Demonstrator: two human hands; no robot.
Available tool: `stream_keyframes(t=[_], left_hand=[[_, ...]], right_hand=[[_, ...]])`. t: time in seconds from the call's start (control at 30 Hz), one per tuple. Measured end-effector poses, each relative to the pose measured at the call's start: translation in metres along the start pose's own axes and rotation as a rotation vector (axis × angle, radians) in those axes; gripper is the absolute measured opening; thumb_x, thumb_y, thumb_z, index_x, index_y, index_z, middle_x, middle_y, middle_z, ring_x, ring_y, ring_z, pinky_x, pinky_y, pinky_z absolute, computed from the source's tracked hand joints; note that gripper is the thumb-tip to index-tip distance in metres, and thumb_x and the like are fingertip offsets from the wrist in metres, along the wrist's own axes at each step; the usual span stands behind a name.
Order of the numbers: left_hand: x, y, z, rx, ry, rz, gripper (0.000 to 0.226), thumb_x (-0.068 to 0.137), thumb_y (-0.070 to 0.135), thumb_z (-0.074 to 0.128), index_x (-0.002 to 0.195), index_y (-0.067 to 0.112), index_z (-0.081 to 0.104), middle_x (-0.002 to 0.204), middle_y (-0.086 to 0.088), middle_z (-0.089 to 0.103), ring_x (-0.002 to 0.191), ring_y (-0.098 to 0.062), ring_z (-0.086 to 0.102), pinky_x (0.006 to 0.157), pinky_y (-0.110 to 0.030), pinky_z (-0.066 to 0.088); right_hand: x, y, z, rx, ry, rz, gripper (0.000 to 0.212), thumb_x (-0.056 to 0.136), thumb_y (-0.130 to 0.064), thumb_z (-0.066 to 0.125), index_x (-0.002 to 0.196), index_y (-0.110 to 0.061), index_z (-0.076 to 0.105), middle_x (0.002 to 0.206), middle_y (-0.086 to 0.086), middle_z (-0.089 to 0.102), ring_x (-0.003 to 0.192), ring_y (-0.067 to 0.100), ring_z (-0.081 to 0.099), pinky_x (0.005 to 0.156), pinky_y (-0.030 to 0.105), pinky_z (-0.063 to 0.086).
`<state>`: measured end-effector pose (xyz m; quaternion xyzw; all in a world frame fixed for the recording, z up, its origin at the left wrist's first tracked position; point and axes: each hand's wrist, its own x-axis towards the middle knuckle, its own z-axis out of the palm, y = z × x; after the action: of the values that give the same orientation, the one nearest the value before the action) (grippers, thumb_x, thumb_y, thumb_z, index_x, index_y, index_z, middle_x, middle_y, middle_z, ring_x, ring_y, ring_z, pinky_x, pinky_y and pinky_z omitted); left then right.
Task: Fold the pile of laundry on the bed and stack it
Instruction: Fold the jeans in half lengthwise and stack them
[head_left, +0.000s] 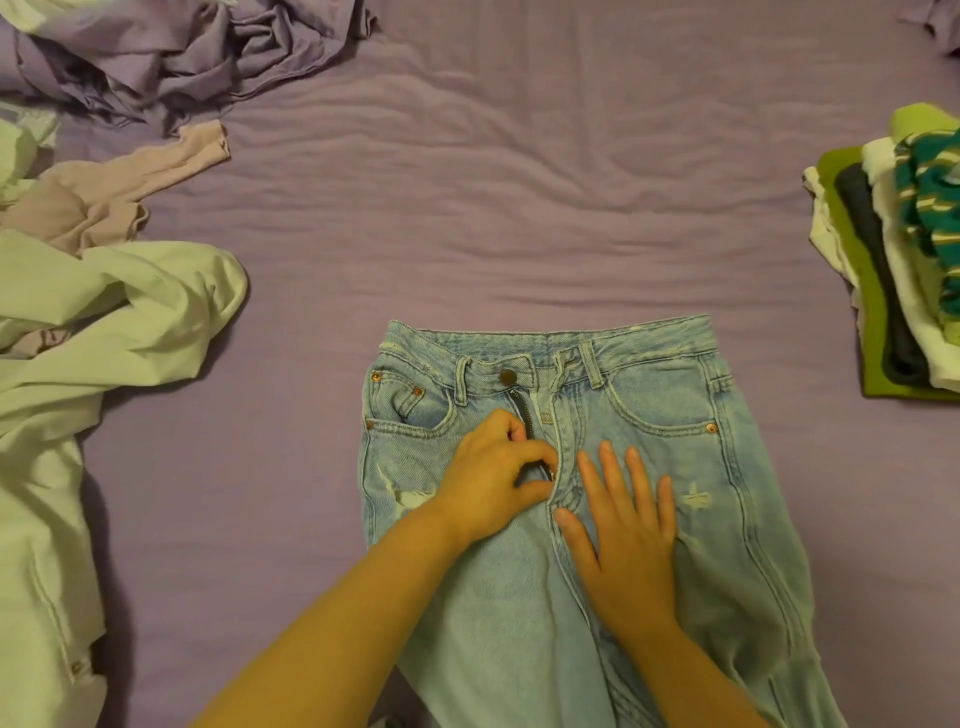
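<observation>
Head view: the jeans lie front-up on the bed at 6 o'clock. The left hand has its fingers pinched on the zip pull; the right hand presses flat, fingers spread, just right of the fly. With the waist button undone, the pull could snag or bunch the denim if the flat hand slips. The legs run off the bottom edge. The folded stack at 3 o'clock is cut off, and the unfolded pile at 9 is too.

- Single head-worn view, looking forward and steeply down onto the bed.
- Close: forearms enter from the bottom edge.
- Wide angle, reaching clothes at both side edges.
</observation>
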<state>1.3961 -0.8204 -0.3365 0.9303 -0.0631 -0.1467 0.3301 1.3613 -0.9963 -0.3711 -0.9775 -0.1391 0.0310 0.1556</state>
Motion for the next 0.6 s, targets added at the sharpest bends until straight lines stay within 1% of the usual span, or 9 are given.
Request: stream_keyframes(t=[0.07, 0.17, 0.27, 0.37, 0.43, 0.5, 0.6], left_hand=[[0.003, -0.001, -0.003, 0.074, -0.049, 0.033, 0.028, 0.086, 0.034, 0.067, 0.113, 0.026, 0.065, 0.098, 0.001, 0.034, 0.085, -0.014, 0.034, 0.071, -0.024, 0.028], [0.007, 0.001, -0.006, 0.174, -0.070, 0.083, 0.027, 0.086, 0.039, 0.064, 0.110, 0.028, 0.063, 0.097, 0.002, 0.032, 0.083, -0.014, 0.033, 0.068, -0.026, 0.028], [0.009, 0.004, -0.005, 0.238, -0.015, 0.145, 0.022, 0.086, 0.037, 0.062, 0.105, 0.026, 0.064, 0.094, 0.001, 0.032, 0.081, -0.014, 0.035, 0.063, -0.027, 0.027], [0.004, 0.005, -0.005, 0.260, 0.085, 0.214, 0.014, 0.081, 0.029, 0.067, 0.092, 0.020, 0.069, 0.085, -0.005, 0.045, 0.071, -0.021, 0.047, 0.056, -0.027, 0.030], [0.000, 0.005, -0.004, 0.251, 0.128, 0.242, 0.010, 0.077, 0.025, 0.072, 0.084, 0.018, 0.070, 0.079, -0.006, 0.050, 0.064, -0.021, 0.049, 0.054, -0.026, 0.032], [-0.002, 0.004, -0.001, 0.224, 0.167, 0.238, 0.008, 0.077, 0.024, 0.073, 0.083, 0.019, 0.070, 0.080, -0.005, 0.052, 0.066, -0.020, 0.050, 0.055, -0.026, 0.033], [-0.002, 0.000, 0.002, 0.107, 0.156, 0.177, 0.009, 0.080, 0.025, 0.072, 0.088, 0.022, 0.073, 0.089, -0.004, 0.052, 0.077, -0.018, 0.049, 0.066, -0.028, 0.032]], right_hand=[[0.000, 0.001, 0.001, -0.003, 0.005, -0.001, 0.063, 0.097, -0.056, 0.020, 0.143, -0.016, 0.037, 0.151, 0.004, 0.030, 0.143, 0.024, 0.018, 0.115, 0.049, 0.008], [0.001, 0.000, 0.001, -0.018, 0.012, -0.003, 0.063, 0.098, -0.056, 0.019, 0.142, -0.016, 0.038, 0.151, 0.004, 0.031, 0.142, 0.024, 0.020, 0.115, 0.049, 0.009], [0.001, 0.000, 0.001, -0.033, 0.017, -0.001, 0.064, 0.098, -0.056, 0.018, 0.141, -0.014, 0.042, 0.149, 0.005, 0.033, 0.141, 0.025, 0.021, 0.115, 0.048, 0.008], [0.002, 0.000, 0.002, -0.035, 0.023, 0.003, 0.065, 0.098, -0.056, 0.018, 0.139, -0.014, 0.045, 0.149, 0.007, 0.035, 0.140, 0.025, 0.022, 0.115, 0.048, 0.009], [0.001, 0.001, 0.003, -0.035, 0.030, 0.001, 0.064, 0.098, -0.055, 0.020, 0.139, -0.014, 0.044, 0.149, 0.007, 0.035, 0.141, 0.026, 0.022, 0.115, 0.048, 0.009], [0.001, 0.001, 0.004, -0.040, 0.035, -0.007, 0.063, 0.097, -0.055, 0.021, 0.140, -0.014, 0.043, 0.149, 0.006, 0.034, 0.141, 0.026, 0.022, 0.115, 0.048, 0.010], [0.001, 0.002, 0.005, -0.052, 0.023, -0.006, 0.063, 0.097, -0.055, 0.020, 0.142, -0.015, 0.039, 0.150, 0.005, 0.031, 0.141, 0.025, 0.020, 0.114, 0.049, 0.010]])
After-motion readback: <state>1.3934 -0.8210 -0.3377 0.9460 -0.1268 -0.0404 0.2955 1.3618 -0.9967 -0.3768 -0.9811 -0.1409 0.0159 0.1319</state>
